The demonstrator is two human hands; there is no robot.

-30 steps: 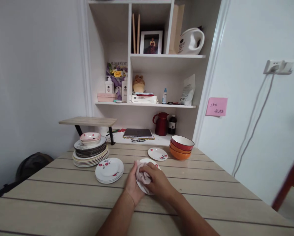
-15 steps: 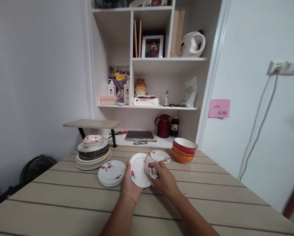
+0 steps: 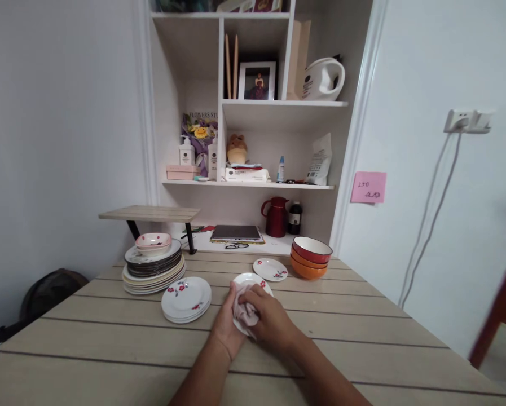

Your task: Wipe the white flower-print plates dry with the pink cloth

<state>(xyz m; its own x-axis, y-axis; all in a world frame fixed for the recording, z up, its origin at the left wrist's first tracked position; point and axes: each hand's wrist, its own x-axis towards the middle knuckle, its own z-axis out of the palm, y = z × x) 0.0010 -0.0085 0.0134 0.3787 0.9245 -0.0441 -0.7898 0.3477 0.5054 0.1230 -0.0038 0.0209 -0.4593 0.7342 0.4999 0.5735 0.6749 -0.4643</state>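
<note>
Across a slatted table (image 3: 375, 349), we see a tall stack of plates (image 3: 153, 276) crowned by small bowls (image 3: 153, 242); a knock, we judge, could topple that top-heavy pile. A short stack of flowered plates (image 3: 185, 299) stands near the left hand (image 3: 227, 327), where a swinging elbow could clip it. Over the table's middle, that hand cups a flowered plate (image 3: 247, 278) by its left edge; uneven pressure could slip it loose. The right hand (image 3: 272, 320) bunches a pale cloth (image 3: 241, 309) against its face. Hand and cloth mask most of the plate; the left fingers underneath are hidden from us.
</note>
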